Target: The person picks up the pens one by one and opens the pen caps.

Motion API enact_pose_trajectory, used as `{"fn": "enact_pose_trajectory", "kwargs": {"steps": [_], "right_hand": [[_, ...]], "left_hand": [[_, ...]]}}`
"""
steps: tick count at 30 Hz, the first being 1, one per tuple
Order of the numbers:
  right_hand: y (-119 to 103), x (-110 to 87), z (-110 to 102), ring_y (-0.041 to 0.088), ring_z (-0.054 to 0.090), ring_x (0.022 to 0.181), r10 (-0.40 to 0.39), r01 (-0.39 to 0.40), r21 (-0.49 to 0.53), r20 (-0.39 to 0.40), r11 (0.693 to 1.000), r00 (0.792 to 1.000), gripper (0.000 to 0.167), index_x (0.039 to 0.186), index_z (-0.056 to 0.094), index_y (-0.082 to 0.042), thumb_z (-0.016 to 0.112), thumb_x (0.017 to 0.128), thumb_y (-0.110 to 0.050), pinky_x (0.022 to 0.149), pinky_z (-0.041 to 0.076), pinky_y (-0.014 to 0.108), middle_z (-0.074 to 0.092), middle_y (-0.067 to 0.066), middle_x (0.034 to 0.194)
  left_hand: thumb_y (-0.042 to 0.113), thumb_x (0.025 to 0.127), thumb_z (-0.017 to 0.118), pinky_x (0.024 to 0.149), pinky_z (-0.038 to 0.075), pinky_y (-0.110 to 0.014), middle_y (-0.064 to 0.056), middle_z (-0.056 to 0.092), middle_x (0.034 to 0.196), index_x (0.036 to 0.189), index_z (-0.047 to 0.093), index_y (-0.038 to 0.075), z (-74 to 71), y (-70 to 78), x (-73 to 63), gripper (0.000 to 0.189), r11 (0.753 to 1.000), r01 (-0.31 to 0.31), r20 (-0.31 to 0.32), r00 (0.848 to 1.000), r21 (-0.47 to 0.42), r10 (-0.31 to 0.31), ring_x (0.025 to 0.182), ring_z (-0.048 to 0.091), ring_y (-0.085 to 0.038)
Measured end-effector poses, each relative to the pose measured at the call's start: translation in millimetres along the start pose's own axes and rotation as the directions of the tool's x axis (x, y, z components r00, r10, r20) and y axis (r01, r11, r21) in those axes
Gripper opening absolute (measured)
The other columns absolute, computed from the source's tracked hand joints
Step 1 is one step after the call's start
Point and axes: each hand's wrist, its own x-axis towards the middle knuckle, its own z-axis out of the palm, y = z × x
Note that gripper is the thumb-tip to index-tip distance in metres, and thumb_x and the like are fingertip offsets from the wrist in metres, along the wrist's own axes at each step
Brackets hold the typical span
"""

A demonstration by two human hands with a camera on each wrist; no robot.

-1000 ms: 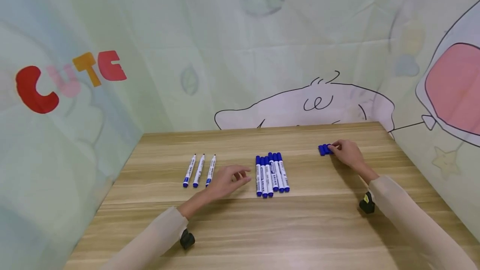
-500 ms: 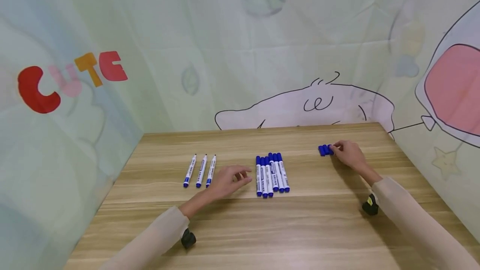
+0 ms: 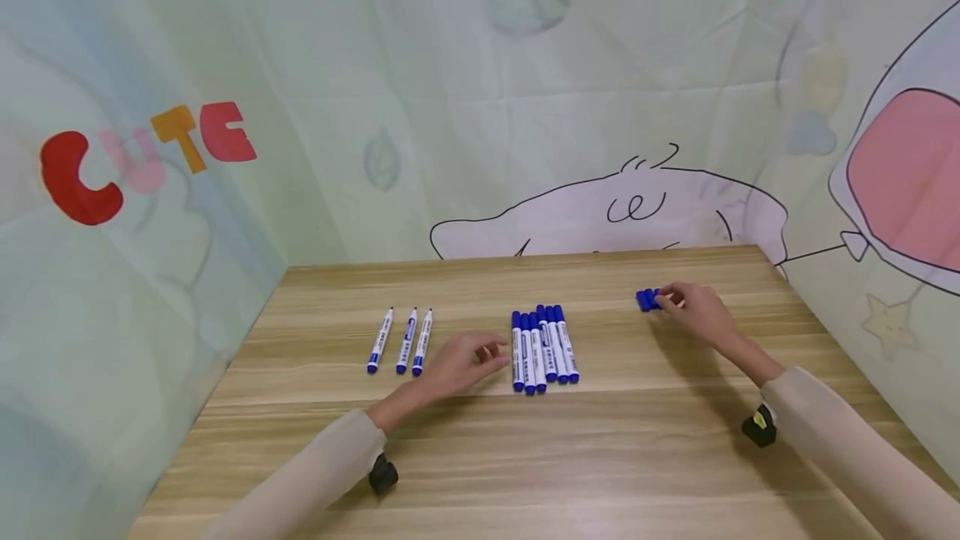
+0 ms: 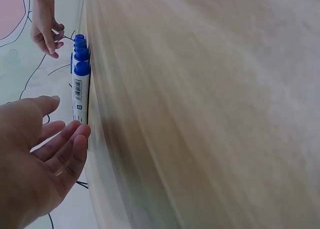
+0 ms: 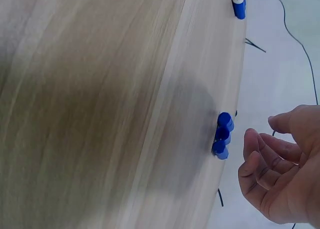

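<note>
My right hand (image 3: 703, 313) hovers beside three blue marker caps (image 3: 645, 300) grouped side by side near the back right of the table. In the right wrist view a gap shows between its loosely bent fingers and the caps (image 5: 223, 134), and nothing is held. Several capped blue markers (image 3: 534, 352) lie in a tight row at the middle. Just left of that row my left hand (image 3: 459, 362) is held with fingers relaxed, nothing in its grasp. Further left, three uncapped markers (image 3: 406, 344) lie with dark tips facing the back; the rightmost lies close to my left hand.
The wood-grain table (image 3: 585, 457) ends at the back against a printed cloth (image 3: 337, 148), which also hangs along both sides. A dark wrist camera (image 3: 383, 474) sits under the left sleeve, another camera (image 3: 759, 427) under the right.
My right hand has drawn slightly back from the caps, its fingers parting. The middle uncapped marker has rolled right, nearer the rightmost one. My left hand has shifted slightly right.
</note>
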Motion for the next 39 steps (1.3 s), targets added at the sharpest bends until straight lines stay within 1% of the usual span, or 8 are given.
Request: {"fn": "enact_pose_trajectory", "kwargs": {"steps": [2, 5, 9, 19, 23, 28, 35, 39], "right_hand": [[-2.2, -0.5, -0.6, 0.031, 0.070, 0.075, -0.013, 0.013, 0.013, 0.012, 1.000, 1.000, 0.026, 0.110, 0.070, 0.010, 0.063, 0.101, -0.013, 0.062, 0.052, 0.035, 0.074, 0.027, 0.093], [-4.1, -0.8, 0.2, 0.029, 0.070, 0.073, -0.020, 0.019, 0.024, 0.016, 1.000, 1.000, 0.026, 0.110, 0.070, 0.010, 0.064, 0.100, -0.013, 0.062, 0.052, 0.033, 0.074, 0.025, 0.091], [-6.3, -0.9, 3.5, 0.025, 0.069, 0.073, -0.030, 0.029, 0.044, 0.020, 0.999, 0.999, 0.023, 0.109, 0.071, 0.009, 0.065, 0.099, -0.011, 0.062, 0.051, 0.028, 0.075, 0.022, 0.089], [-10.5, -3.7, 7.5, 0.017, 0.065, 0.070, -0.081, 0.078, 0.064, 0.043, 0.995, 0.996, 0.018, 0.105, 0.073, 0.008, 0.066, 0.098, -0.007, 0.059, 0.050, 0.023, 0.075, 0.017, 0.085], [-11.9, -4.6, 8.8, 0.016, 0.065, 0.069, -0.086, 0.083, 0.069, 0.045, 0.994, 0.995, 0.018, 0.105, 0.073, 0.009, 0.067, 0.098, -0.007, 0.059, 0.049, 0.022, 0.075, 0.017, 0.085], [-13.3, -5.8, 8.9, 0.014, 0.063, 0.068, -0.088, 0.083, 0.081, 0.056, 0.993, 0.995, 0.019, 0.105, 0.072, 0.010, 0.066, 0.098, -0.007, 0.059, 0.049, 0.022, 0.074, 0.017, 0.085], [-16.1, -7.8, 9.2, 0.012, 0.061, 0.064, -0.099, 0.094, 0.086, 0.050, 0.992, 0.994, 0.019, 0.104, 0.072, 0.010, 0.066, 0.097, -0.007, 0.057, 0.047, 0.021, 0.074, 0.017, 0.082], [-15.1, -8.1, 9.6, 0.012, 0.061, 0.064, -0.092, 0.087, 0.085, 0.055, 0.993, 0.994, 0.018, 0.104, 0.072, 0.010, 0.066, 0.097, -0.006, 0.057, 0.047, 0.021, 0.074, 0.017, 0.082]], "left_hand": [[0.020, 0.097, 0.070, 0.074, 0.056, -0.021, -0.009, 0.076, 0.099, 0.124, 0.069, 0.000, 2.3, 0.1, 2.1, 0.033, 1.000, -0.009, 0.001, 1.000, 0.006, 0.009, 0.082, 0.070, -0.016], [0.020, 0.097, 0.070, 0.074, 0.056, -0.021, -0.009, 0.076, 0.099, 0.126, 0.067, -0.001, 6.2, 1.1, 5.3, 0.036, 1.000, 0.000, 0.004, 1.000, 0.015, 0.000, 0.082, 0.070, -0.016], [0.023, 0.097, 0.071, 0.074, 0.056, -0.021, -0.008, 0.076, 0.098, 0.129, 0.065, -0.001, 10.9, 4.7, 8.8, 0.040, 0.999, 0.046, 0.003, 0.999, 0.022, -0.046, 0.082, 0.070, -0.015], [0.021, 0.092, 0.075, 0.071, 0.055, -0.022, -0.009, 0.075, 0.093, 0.129, 0.065, -0.002, 18.5, 12.4, 17.3, 0.044, 0.993, 0.111, -0.030, 0.994, 0.043, -0.110, 0.078, 0.068, -0.015], [0.021, 0.091, 0.077, 0.070, 0.054, -0.023, -0.008, 0.074, 0.092, 0.128, 0.066, -0.002, 19.3, 13.8, 18.5, 0.045, 0.991, 0.124, -0.035, 0.992, 0.056, -0.122, 0.076, 0.065, -0.013], [0.019, 0.090, 0.077, 0.064, 0.050, -0.020, -0.006, 0.071, 0.085, 0.127, 0.066, -0.004, 19.9, 16.5, 18.8, 0.045, 0.990, 0.140, -0.032, 0.990, 0.034, -0.139, 0.068, 0.058, -0.009], [0.021, 0.090, 0.078, 0.051, 0.039, -0.018, -0.003, 0.066, 0.076, 0.130, 0.065, -0.002, 20.6, 17.3, 20.9, 0.049, 0.970, 0.243, -0.012, 0.970, -0.021, -0.243, 0.057, 0.050, -0.006], [0.021, 0.087, 0.080, 0.050, 0.040, -0.018, -0.002, 0.068, 0.078, 0.128, 0.066, -0.003, 19.8, 17.8, 22.2, 0.050, 0.954, 0.297, 0.005, 0.955, -0.047, -0.297, 0.057, 0.052, -0.006]]}}
